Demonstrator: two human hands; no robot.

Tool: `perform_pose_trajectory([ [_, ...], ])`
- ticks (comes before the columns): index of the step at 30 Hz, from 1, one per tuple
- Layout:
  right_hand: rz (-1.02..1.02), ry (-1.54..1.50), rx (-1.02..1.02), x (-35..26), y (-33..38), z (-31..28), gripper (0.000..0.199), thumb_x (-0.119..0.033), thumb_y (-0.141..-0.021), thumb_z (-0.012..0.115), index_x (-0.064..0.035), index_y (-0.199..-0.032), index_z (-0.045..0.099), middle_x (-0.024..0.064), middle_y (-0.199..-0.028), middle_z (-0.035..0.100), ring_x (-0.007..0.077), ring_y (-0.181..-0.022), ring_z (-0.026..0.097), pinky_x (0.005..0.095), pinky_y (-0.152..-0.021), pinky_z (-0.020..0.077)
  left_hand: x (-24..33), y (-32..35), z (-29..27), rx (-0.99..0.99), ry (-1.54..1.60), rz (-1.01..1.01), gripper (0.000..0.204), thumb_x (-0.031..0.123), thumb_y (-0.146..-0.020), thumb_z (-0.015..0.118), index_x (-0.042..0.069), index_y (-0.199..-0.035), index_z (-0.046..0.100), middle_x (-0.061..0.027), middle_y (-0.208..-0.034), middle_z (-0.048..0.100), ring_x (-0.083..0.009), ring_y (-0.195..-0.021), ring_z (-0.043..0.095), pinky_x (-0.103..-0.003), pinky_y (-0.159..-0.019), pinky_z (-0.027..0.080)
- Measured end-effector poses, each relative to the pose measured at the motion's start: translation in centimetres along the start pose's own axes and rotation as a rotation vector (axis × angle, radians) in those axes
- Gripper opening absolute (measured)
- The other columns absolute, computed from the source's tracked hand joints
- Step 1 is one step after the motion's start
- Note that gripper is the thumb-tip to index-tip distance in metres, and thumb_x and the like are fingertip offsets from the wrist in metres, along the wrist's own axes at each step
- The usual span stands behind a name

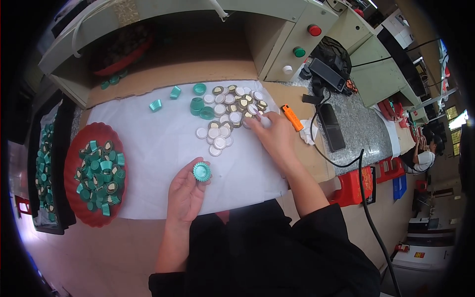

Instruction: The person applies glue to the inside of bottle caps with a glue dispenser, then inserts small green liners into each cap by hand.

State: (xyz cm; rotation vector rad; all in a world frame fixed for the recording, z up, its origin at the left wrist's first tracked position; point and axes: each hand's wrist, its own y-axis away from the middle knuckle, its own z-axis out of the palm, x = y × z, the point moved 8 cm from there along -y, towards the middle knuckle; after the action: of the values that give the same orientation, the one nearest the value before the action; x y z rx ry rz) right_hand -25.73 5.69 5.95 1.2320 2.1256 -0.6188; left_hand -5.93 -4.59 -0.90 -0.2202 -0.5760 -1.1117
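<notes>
In my left hand point(185, 190) a green foil cup point(201, 172) with a fluted rim is pinched, its opening facing up. My right hand point(271, 131) reaches over the right edge of a pile of round crimped discs point(219, 142). Its fingers are closed around a small whitish thing, too unclear to name. Most discs show a white face; several show a dark face with a cream-coloured piece. Just left of the pile, more green foil cups point(197, 104) stand in a nested group, and two loose cups point(156, 105) lie farther left.
At left a red scalloped bowl point(73, 193) holds many filled green cups, beside a black crate point(62, 218) with more. An orange cutter point(292, 118), crumpled tissue point(309, 132) and dark phone point(331, 127) lie right. A cable point(362, 183) hangs there; a shelf point(170, 71) borders the back.
</notes>
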Motion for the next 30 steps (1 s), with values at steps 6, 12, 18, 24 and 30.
perform_pose_trajectory([
  [6,0.005,0.361,0.024,0.1,-1.4,0.7,0.037,-0.035,-0.065,0.065,-0.0002,-0.076,0.060,0.0169,-0.064,0.058,0.0306,-0.062,0.057,0.0372,-0.056,0.0436,0.0,-0.1,0.4,-0.025,0.000,-0.001,0.034,0.012,-0.086,0.045,-0.005,-0.115,0.040,-0.0124,-0.106,0.052,-0.0165,-0.095,0.051,-0.028,-0.082,0.042],
  [12,-0.111,0.226,-0.186,-0.1,0.5,0.9,0.032,-0.024,-0.067,0.060,-0.0031,-0.093,0.061,0.0148,-0.063,0.058,0.0254,-0.055,0.055,0.0345,-0.054,0.0433,-0.1,0.0,0.2,-0.022,0.001,-0.013,0.035,0.013,-0.086,0.045,-0.005,-0.116,0.040,-0.0137,-0.107,0.051,-0.0165,-0.094,0.052,-0.027,-0.082,0.042],
  [18,-0.340,0.318,-0.442,-1.8,4.3,1.4,0.033,-0.014,-0.066,0.058,-0.0044,-0.097,0.060,0.0157,-0.084,0.059,0.0233,-0.065,0.056,0.0297,-0.062,0.0438,-0.1,0.1,0.2,-0.027,-0.001,-0.022,0.036,0.014,-0.086,0.046,-0.005,-0.116,0.040,-0.0141,-0.108,0.051,-0.0163,-0.093,0.052,-0.027,-0.081,0.042],
  [24,-0.082,-0.091,-0.385,0.8,4.1,0.9,0.036,-0.014,-0.063,0.066,-0.0043,-0.098,0.060,0.0114,-0.081,0.058,0.0216,-0.066,0.056,0.0277,-0.062,0.0440,-0.1,0.1,0.3,-0.025,-0.013,-0.012,0.035,0.013,-0.086,0.045,-0.005,-0.116,0.040,-0.0137,-0.109,0.050,-0.0160,-0.094,0.051,-0.027,-0.081,0.042],
  [30,-0.218,0.106,-0.357,-0.7,4.5,1.8,0.032,-0.018,-0.063,0.069,-0.0054,-0.091,0.062,0.0092,-0.082,0.056,0.0228,-0.070,0.055,0.0300,-0.063,0.0432,0.0,0.3,0.2,-0.044,-0.055,0.003,0.034,0.012,-0.086,0.045,-0.002,-0.116,0.041,-0.0132,-0.109,0.049,-0.0159,-0.096,0.050,-0.029,-0.083,0.040],
])
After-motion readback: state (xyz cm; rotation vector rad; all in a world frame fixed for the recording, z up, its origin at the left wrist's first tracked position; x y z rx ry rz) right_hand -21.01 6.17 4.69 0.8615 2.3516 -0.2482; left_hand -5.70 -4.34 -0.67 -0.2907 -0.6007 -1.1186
